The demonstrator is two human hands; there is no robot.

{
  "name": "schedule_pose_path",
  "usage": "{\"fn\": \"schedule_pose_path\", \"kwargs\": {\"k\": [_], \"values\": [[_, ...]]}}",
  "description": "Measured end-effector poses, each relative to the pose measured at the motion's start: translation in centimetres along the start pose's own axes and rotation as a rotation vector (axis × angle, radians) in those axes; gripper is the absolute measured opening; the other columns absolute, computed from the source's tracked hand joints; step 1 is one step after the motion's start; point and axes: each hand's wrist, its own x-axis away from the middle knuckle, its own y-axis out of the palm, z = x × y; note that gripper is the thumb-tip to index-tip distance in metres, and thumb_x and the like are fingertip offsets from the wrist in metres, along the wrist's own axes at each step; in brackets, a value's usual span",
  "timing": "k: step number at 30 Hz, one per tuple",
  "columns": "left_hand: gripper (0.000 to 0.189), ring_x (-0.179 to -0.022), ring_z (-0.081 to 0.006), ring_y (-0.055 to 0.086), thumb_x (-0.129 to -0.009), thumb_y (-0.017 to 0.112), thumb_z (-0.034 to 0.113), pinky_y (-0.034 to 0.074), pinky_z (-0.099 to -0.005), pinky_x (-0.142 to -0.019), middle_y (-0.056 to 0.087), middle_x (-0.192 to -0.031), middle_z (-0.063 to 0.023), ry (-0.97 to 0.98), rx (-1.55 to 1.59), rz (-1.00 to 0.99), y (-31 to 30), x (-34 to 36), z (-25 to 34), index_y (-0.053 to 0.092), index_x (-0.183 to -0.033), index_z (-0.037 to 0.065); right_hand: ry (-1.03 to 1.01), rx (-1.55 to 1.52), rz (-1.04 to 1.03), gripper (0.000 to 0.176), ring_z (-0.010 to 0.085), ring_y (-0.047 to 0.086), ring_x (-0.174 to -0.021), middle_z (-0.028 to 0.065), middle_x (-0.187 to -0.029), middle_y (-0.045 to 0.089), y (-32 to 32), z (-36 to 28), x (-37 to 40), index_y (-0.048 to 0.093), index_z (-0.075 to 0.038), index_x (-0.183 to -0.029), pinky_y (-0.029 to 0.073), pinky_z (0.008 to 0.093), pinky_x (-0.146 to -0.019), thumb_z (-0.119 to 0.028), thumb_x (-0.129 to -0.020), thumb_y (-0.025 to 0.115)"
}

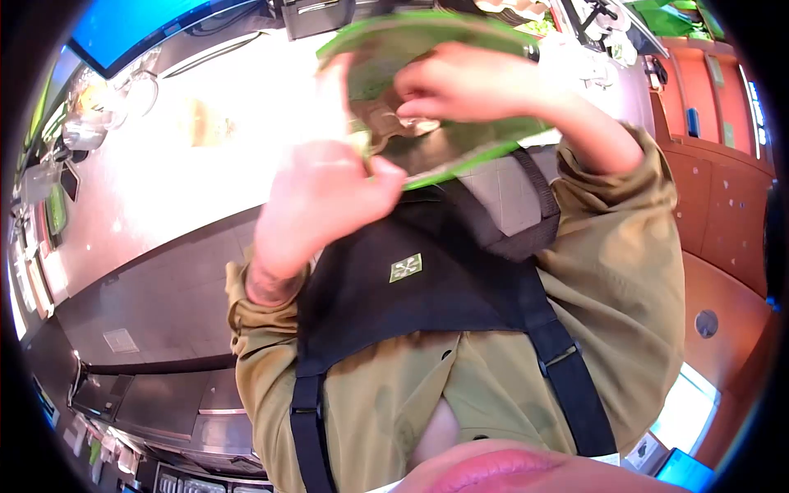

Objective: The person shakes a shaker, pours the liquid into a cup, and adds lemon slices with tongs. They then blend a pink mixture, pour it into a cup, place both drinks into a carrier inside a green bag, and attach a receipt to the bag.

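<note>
A green-rimmed bag gapes open over the counter edge, close to my chest. My left hand is closed on the bag's near left rim, thumb pressed at the edge. My right hand reaches into the mouth of the bag with curled fingers. Something brownish and crumpled, perhaps paper, shows inside by the right fingertips. Blur hides whether those fingers grip it. The bottom of the bag is out of sight.
A bright counter runs along the left and far side. A monitor stands at the back left, near clear containers. A black box is at the back. Orange-brown panelling is on the right.
</note>
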Motion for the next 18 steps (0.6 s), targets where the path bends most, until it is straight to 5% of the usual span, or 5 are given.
{"fn": "schedule_pose_path", "kwargs": {"k": [2,6,10,11,18], "values": [[0.081,-0.056,-0.0132,0.055,-0.060,0.060,0.001,0.045,-0.0247,-0.054,0.048,-0.133,-0.0152,-0.117,0.104,-0.018,-1.8,0.1,0.1,0.036,-0.138,-0.003,-0.088,-0.815,0.156,0.021,0.0126,0.063,-0.068,0.0052,-0.075,0.063,-2.8,1.3,5.9,0.064,-0.001,-0.086,0.050,0.0249,-0.060,-0.017,-0.096,0.055],[0.083,-0.046,-0.0077,0.053,-0.059,0.058,-0.002,0.043,-0.0209,-0.046,0.064,-0.097,-0.0105,-0.243,0.141,-0.046,-4.1,0.7,-0.4,0.036,-0.140,-0.001,0.127,-0.242,0.620,0.039,0.0231,0.063,-0.095,0.0110,-0.101,0.063,1.1,13.9,5.6,0.060,-0.004,-0.112,0.052,0.0335,-0.084,-0.023,-0.081,0.075],[0.085,-0.052,-0.0015,0.047,-0.060,0.057,-0.001,0.037,-0.0154,-0.047,0.040,-0.146,-0.0122,-0.255,0.194,-0.051,-4.8,0.8,-0.4,0.035,-0.142,0.002,0.184,-0.037,0.267,0.088,0.0388,0.057,-0.102,0.0212,-0.102,0.057,6.0,18.5,2.3,0.047,-0.017,-0.128,0.048,0.0457,-0.086,-0.022,-0.049,0.085],[0.084,-0.048,-0.0056,0.053,-0.058,0.058,-0.002,0.043,-0.0196,-0.046,0.065,-0.100,-0.0103,-0.254,0.178,-0.030,-4.9,0.5,0.1,0.038,-0.139,0.002,0.151,0.009,0.284,0.087,0.0390,0.057,-0.100,0.0213,-0.102,0.058,6.0,18.4,2.4,0.047,-0.016,-0.127,0.048,0.0457,-0.086,-0.020,-0.048,0.085],[0.082,-0.045,-0.0116,0.054,-0.061,0.068,0.006,0.045,-0.0243,-0.048,0.057,-0.070,-0.0066,-0.208,0.180,-0.097,-2.6,-1.8,0.5,0.038,-0.137,0.003,0.034,0.049,0.268,0.078,0.0264,0.060,-0.104,0.0140,-0.112,0.062,-7.6,8.2,12.4,0.049,0.000,-0.126,0.047,0.0361,-0.093,-0.012,-0.054,0.077]]}}
